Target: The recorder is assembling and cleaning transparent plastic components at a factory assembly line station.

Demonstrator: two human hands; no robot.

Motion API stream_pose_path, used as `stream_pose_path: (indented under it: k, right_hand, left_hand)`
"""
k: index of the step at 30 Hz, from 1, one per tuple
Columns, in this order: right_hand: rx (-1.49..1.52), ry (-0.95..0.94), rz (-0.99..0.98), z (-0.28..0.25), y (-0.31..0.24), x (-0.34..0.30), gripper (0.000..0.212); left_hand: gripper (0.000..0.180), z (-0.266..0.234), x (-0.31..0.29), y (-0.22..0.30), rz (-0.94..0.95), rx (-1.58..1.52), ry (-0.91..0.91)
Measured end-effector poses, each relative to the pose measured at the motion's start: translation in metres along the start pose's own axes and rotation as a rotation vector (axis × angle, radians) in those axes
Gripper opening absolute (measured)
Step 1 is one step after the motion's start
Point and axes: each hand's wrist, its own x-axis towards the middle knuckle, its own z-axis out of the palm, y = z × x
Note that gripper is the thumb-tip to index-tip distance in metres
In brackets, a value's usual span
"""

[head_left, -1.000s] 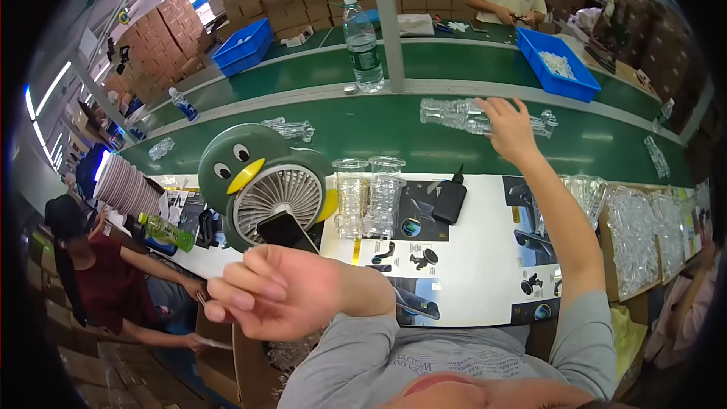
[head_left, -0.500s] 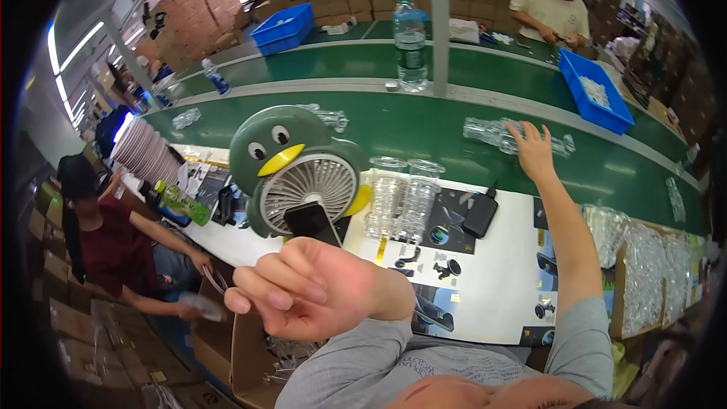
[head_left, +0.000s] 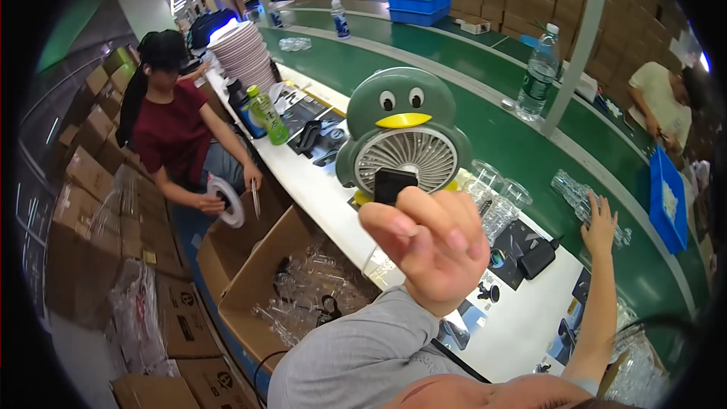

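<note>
My left hand [head_left: 435, 246] is raised close in front of me, its fingers curled in toward the palm and nothing visible in them. Behind it, a green penguin-shaped fan [head_left: 405, 140] stands on the workbench, with a dark phone-like rectangle [head_left: 394, 184] in front of its grille. My right hand [head_left: 598, 223] reaches far out to the right over the green conveyor belt. Its fingers are spread at a group of clear plastic pieces [head_left: 573, 193]; whether they press on them cannot be made out. Clear ribbed plastic cups [head_left: 496, 212] stand beside the fan, partly behind my left hand.
An open cardboard box [head_left: 261, 276] with clear plastic parts is at lower left. Beyond it a person [head_left: 178, 129] holds a white ring [head_left: 227, 201]. A black adapter [head_left: 538, 258] lies on the white bench; a water bottle [head_left: 538, 72] and blue bins [head_left: 419, 6] stand farther back.
My view has turned left, so the fan, bench and belt appear farther right and more of the box shows. My left hand remains curled. My right hand stays at the clear plastic pieces.
</note>
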Motion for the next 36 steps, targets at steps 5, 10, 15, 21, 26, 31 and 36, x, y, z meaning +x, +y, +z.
stream_pose_path:
  k: [5, 10, 15, 21, 26, 31, 36]
  right_hand:
    - [0.212, 0.048, 0.047, -0.04, -0.022, -0.011, 0.085]
    - [0.675, 0.505, -0.04, -0.062, -0.076, -0.073, 0.056]
    - [0.681, 0.576, -0.115, -0.021, -0.102, -0.134, 0.039]
    - [0.808, 0.583, 0.084, -0.023, -0.087, -0.132, 0.037]
    - [0.905, 0.612, 0.052, -0.031, -0.105, -0.125, 0.035]
    - [0.907, 0.521, 0.095, -0.026, -0.111, -0.127, 0.035]
    - [0.899, 0.495, 0.086, -0.019, -0.113, -0.127, 0.034]
  left_hand:
    - [0.008, 0.003, -0.003, 0.003, -0.01, 0.045, -0.044]
    - [0.008, 0.008, -0.017, 0.014, 0.036, -0.065, -0.068]
    - [0.01, 0.034, -0.012, 0.041, 0.125, 0.019, -0.102]
    - [0.014, 0.013, 0.032, 0.086, 0.316, 0.086, -0.497]
    - [0.033, -0.058, 0.074, 0.149, 0.377, 0.868, -0.583]
    - [0.011, -0.255, 0.054, 0.244, -0.112, 1.671, -0.193]
    - [0.031, -0.382, -0.023, 0.312, -0.887, 2.509, -0.425]
